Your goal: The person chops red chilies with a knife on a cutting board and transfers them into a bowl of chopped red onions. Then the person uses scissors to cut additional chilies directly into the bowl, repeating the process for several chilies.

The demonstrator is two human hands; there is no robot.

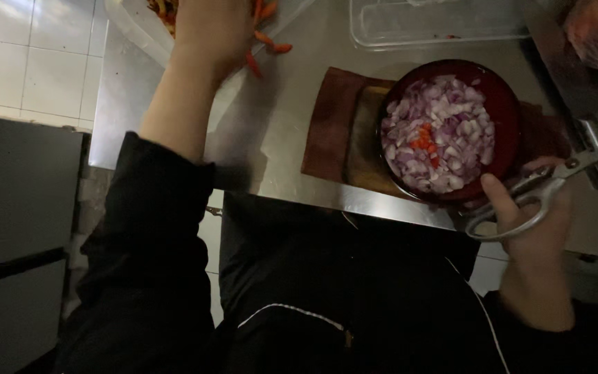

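Right hand point(534, 232) fingers looped through scissors point(555, 187) beside the onion bowl point(506, 104) — left hand point(212, 28) among red chillies point(271, 43), fingers probably pinching one; can't tell.

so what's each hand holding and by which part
Right hand holds metal scissors by the finger loops. Left hand reaches into red chillies; its grip is hidden.

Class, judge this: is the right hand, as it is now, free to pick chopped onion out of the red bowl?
Probably not: the right hand grips metal scissors, though the red bowl sits uncovered beside it.
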